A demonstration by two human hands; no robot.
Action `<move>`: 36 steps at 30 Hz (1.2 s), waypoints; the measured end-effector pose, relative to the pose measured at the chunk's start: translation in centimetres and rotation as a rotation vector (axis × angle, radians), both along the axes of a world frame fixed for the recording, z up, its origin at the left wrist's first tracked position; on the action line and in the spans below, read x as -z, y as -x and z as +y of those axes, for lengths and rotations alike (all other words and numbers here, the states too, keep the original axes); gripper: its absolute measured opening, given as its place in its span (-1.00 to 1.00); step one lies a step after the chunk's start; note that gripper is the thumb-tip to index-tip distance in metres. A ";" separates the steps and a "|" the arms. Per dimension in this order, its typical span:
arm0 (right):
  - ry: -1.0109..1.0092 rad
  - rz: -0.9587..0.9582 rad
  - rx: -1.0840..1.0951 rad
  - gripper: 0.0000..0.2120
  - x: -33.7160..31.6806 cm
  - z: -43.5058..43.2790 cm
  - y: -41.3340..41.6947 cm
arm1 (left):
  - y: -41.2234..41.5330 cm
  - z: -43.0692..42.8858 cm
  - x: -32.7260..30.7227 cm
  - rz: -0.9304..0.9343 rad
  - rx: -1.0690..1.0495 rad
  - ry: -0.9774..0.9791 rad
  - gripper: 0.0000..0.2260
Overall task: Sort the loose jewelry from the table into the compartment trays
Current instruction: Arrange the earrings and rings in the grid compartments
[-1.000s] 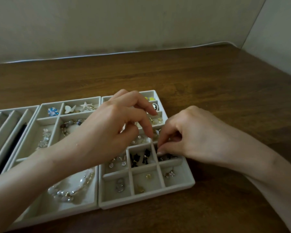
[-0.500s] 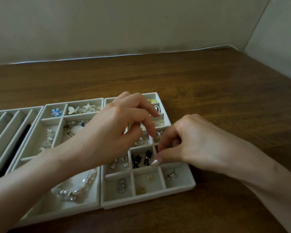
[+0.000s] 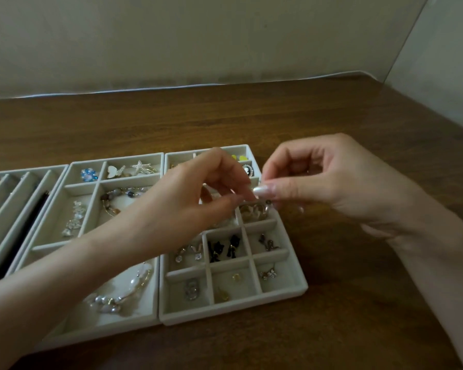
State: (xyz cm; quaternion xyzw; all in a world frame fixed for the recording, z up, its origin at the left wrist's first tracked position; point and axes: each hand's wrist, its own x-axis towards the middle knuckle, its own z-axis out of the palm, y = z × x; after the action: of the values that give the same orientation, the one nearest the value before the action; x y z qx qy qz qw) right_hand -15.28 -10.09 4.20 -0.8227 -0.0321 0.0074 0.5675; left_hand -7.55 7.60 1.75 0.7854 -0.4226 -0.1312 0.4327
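My left hand [image 3: 187, 206] and my right hand [image 3: 334, 180] meet fingertip to fingertip just above the small-compartment tray [image 3: 233, 315]. Between them they pinch a small thin earring [image 3: 265, 202] with a dark bead at its end. It hangs over a compartment on the tray's right side that holds gold and clear earrings [image 3: 254, 211]. Other compartments hold black earrings [image 3: 223, 249], silver studs [image 3: 268, 274] and small gold pieces [image 3: 236, 276]. My left hand hides the tray's middle cells.
A middle tray [image 3: 104, 331] holds a pearl bracelet [image 3: 123, 292], a beaded bracelet [image 3: 118, 196], a blue flower [image 3: 89, 174] and a starfish clip [image 3: 141, 166]. A long-slot tray [image 3: 8, 201] lies at the far left. Bare wooden table [image 3: 358, 303] extends right and behind, up to the walls.
Both hands have risen from the tray cells. My right hand moved up and to the right, out of the compartment, and the fingertips now hold the small earring between them.
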 end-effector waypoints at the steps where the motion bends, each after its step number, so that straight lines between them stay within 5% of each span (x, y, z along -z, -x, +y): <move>1: -0.029 -0.037 -0.019 -0.94 0.0 -0.2 0.0 | 0.2 -0.1 -0.1 0.161 -0.003 0.022 -0.88; 5: 0.063 -0.153 -0.053 -0.90 0.7 -0.2 -0.4 | -0.1 0.2 -0.3 0.591 0.048 0.064 -0.75; 11: 0.139 -0.167 -0.099 -0.88 0.9 -0.3 -0.7 | 0.0 0.1 0.1 0.654 0.011 0.090 -0.76; 20: -0.055 0.175 -0.137 -0.84 0.3 -1.2 -0.6 | 0.5 -0.2 0.4 0.245 -0.137 0.113 -0.97; 31: 0.026 0.104 -0.014 -0.82 0.6 -0.5 -0.7 | 0.5 -0.2 0.5 0.138 -0.097 0.110 -0.87; 36: 0.145 0.177 -0.021 -0.82 0.5 -0.5 -0.6 | 0.6 -0.2 0.9 -0.182 -0.029 0.027 -0.86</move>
State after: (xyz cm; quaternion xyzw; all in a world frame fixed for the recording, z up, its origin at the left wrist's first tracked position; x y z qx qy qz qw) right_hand -14.64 -10.57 3.71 -0.8575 0.0103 0.0881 0.5068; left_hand -8.15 7.44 0.86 0.7942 -0.4505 -0.0475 0.4049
